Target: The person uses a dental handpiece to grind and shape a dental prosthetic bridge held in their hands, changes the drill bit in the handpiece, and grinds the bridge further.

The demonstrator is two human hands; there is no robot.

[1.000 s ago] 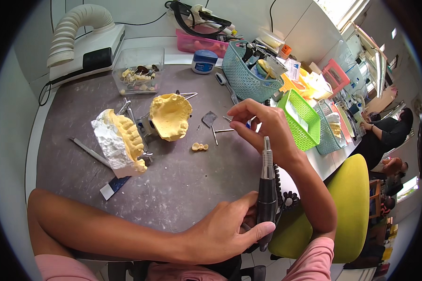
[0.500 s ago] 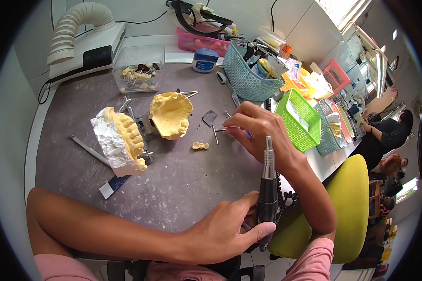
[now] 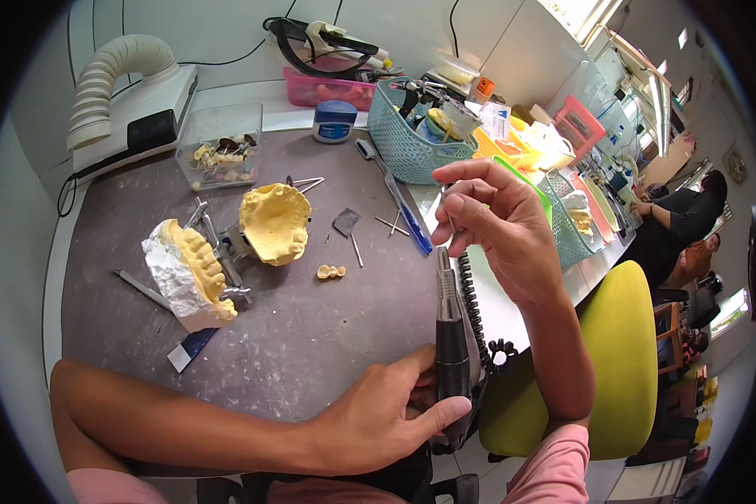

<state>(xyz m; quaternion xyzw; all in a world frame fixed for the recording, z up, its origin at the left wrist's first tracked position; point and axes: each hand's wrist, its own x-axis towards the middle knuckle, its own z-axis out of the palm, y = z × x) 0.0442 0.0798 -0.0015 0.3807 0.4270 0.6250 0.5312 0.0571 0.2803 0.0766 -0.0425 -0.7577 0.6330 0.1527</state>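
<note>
My left hand (image 3: 386,412) is wrapped round a black handpiece (image 3: 451,336) with a silver nose, tip pointing up. Just above that nose, my right hand (image 3: 504,231) pinches a thin metal bur (image 3: 451,220), its lower end close to the tip; whether they touch I cannot tell. On the grey mat lies a small cream dental bridge (image 3: 331,272). A grey square-headed tool (image 3: 345,223) lies beyond it, with thin burs (image 3: 392,224) to its right. Further left are a yellow dental cast (image 3: 275,225) and a white-and-yellow toothed cast (image 3: 189,273), both at a metal articulator (image 3: 218,244).
A clear box of polishing bits (image 3: 220,151), a blue jar (image 3: 334,122) and a toothbrush (image 3: 399,193) sit toward the back. Blue basket (image 3: 412,147) stands at back right. A coiled cord (image 3: 472,302) runs beside the handpiece; a green chair (image 3: 613,361) is at right.
My right hand has lifted off the mat with a thin bur and come above the handpiece nose. The left hand with the handpiece has shifted slightly left, and the view has turned a little.
</note>
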